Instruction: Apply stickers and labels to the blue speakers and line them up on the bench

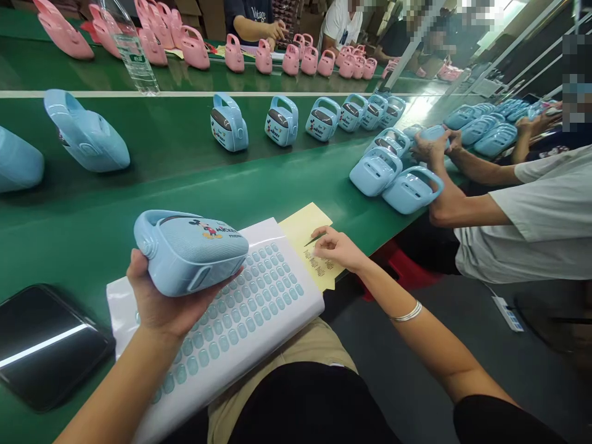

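My left hand grips a light blue portable speaker from below. Its printed mesh front faces up and its carry handle points left. Under it lies a white sheet with rows of small pale blue oval stickers, reaching over the table edge above my lap. My right hand is pinched over a yellow sheet with small dark print. From its fingers juts a thin dark pointed tool, apparently tweezers; most of it is hidden.
A black tablet-like device lies at left. Blue speakers stand along the green belt, with more clustered beside a co-worker's hands at right. Beyond are a plastic bottle and pink speakers.
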Available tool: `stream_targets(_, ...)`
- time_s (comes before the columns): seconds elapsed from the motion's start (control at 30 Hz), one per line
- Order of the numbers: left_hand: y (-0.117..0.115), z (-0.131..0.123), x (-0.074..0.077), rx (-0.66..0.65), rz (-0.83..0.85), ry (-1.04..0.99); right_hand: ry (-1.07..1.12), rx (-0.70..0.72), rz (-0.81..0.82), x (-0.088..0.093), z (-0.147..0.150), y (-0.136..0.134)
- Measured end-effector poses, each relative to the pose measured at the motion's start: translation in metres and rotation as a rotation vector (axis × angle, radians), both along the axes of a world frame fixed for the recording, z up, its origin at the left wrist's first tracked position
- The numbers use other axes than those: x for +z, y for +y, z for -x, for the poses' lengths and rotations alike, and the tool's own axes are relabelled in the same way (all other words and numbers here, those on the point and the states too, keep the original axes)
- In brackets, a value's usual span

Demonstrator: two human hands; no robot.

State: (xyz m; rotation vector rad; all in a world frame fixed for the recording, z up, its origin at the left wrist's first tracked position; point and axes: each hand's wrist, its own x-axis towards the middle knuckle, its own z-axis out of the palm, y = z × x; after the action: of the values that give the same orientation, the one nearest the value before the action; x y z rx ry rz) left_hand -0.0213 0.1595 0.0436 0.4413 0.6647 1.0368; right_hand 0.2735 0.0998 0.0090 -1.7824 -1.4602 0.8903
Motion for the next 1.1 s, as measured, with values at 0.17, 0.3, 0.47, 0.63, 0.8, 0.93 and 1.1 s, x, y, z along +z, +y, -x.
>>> stream_targets(0.17, 0.001, 0.001, 0.001, 0.010, 0.008, 0.011, -0.054, -0.086, -0.036, -0.006, 0.004, 0.003)
stream_targets(0.3, 0.001, 0.001, 0.002, 0.020, 0.017, 0.021, -0.104, -0.108, -0.023, -0.004, 0.010, 0.007)
stream_targets(0.47, 0.001, -0.001, 0.002, 0.021, -0.003, 0.016, -0.075, -0.040, 0.073, 0.006, 0.002, 0.012)
stream_targets(0.63, 0.001, -0.001, 0.002, 0.014, -0.004, 0.000, -0.091, -0.003, 0.099, 0.006, -0.001, 0.013)
stream_targets(0.8, 0.001, 0.000, 0.004, 0.031, 0.037, 0.014, -0.140, -0.009, 0.072, 0.000, 0.005, 0.010)
stream_targets(0.93, 0.001, -0.003, 0.006, 0.044, 0.028, 0.018, -0.102, 0.019, 0.095, 0.001, 0.005, 0.008)
stream_targets(1.1, 0.001, -0.003, 0.005, 0.020, -0.017, 0.035, 0.066, 0.125, 0.186, 0.008, -0.002, 0.006)
